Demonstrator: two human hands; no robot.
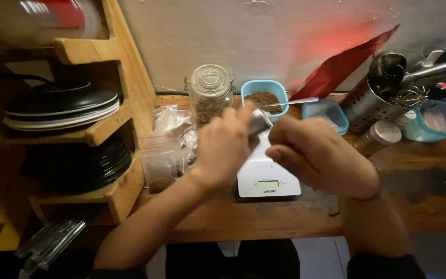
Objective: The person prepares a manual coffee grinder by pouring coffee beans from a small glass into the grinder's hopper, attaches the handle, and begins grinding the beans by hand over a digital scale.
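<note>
Over a white kitchen scale (268,178), the left hand (223,147) pinches a small clear bag (259,122) while the right hand (318,155), fingers pressed around a long-handled spoon (290,102), holds it slanting far-right from the bag's mouth.

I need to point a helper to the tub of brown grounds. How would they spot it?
On the wooden counter, look behind the white scale, against the wall. The blue tub stands right of the glass jar; unlike the other blue tubs, it holds brown grounds.

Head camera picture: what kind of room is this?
Probably a home kitchen. Stacked black and white plates sit in a wooden rack, a perforated metal holder is full of cooking utensils, and both hands work over a small white digital kitchen scale beside a clear glass clip-top jar.
</note>
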